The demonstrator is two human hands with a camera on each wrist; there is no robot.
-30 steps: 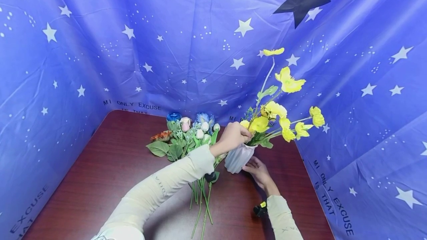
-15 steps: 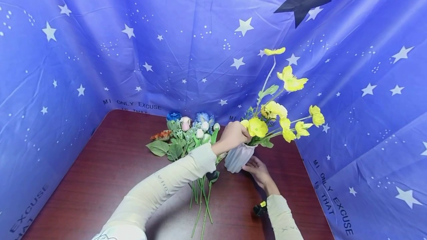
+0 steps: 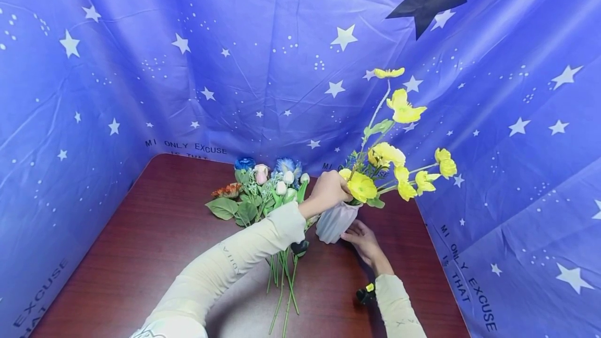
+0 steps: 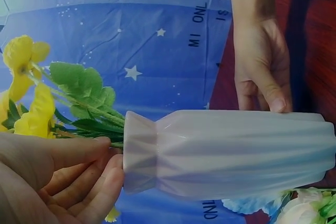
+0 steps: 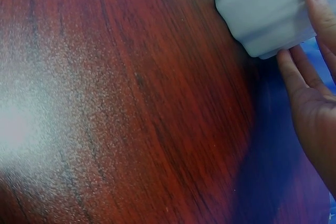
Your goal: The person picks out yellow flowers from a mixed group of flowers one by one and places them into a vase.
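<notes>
A pale, pleated vase (image 3: 334, 224) stands on the table, holding yellow poppy-like flowers (image 3: 404, 107) on long stems with green leaves. My left hand (image 3: 326, 191) reaches across to the vase's mouth and pinches a flower stem (image 4: 116, 144) between thumb and fingers, right at the rim. One low yellow bloom (image 3: 362, 186) sits just beside that hand. At the lower right side of the vase, my right hand (image 3: 365, 244) holds it, thumb on the near face and fingers (image 5: 290, 72) reaching behind. The stems inside the vase are hidden.
Left of the vase lies a bunch of flowers, with a blue bloom (image 3: 245, 165), white tulips (image 3: 281, 188), an orange flower (image 3: 227, 191) and bare green stems (image 3: 284, 296) pointing toward me. Star-printed blue cloth (image 3: 263, 67) rises behind the reddish wooden table (image 3: 141, 233).
The low yellow bloom by my left hand has shifted slightly down and left, and a tall bloom has tipped slightly. My left hand has edged down a little; the right hand keeps its place.
</notes>
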